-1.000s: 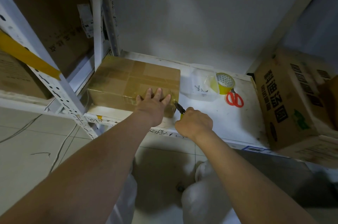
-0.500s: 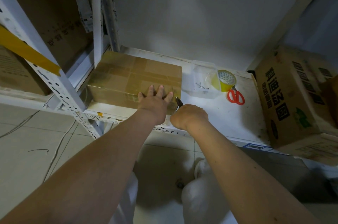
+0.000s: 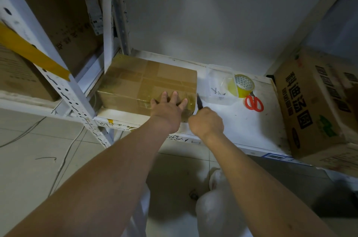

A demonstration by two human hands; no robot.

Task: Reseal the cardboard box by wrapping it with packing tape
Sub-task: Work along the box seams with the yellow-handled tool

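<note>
A flat cardboard box (image 3: 135,81), banded with shiny tape, lies on the white shelf (image 3: 242,120) against the left upright. My left hand (image 3: 167,109) presses flat on the box's near right corner, fingers spread. My right hand (image 3: 206,122) grips a small dark-bladed cutter (image 3: 199,102), whose tip points up beside the box's right front edge. A yellow roll of packing tape (image 3: 242,84) sits on the shelf to the right of the box.
Red-handled scissors (image 3: 254,103) lie just in front of the tape roll. A clear plastic container (image 3: 219,87) stands between box and roll. A large printed carton (image 3: 317,105) fills the shelf's right end. White shelf uprights (image 3: 64,85) stand on the left.
My right hand with the cutter has moved left and closer to the box's right front corner. My left hand stays pressed on the box.
</note>
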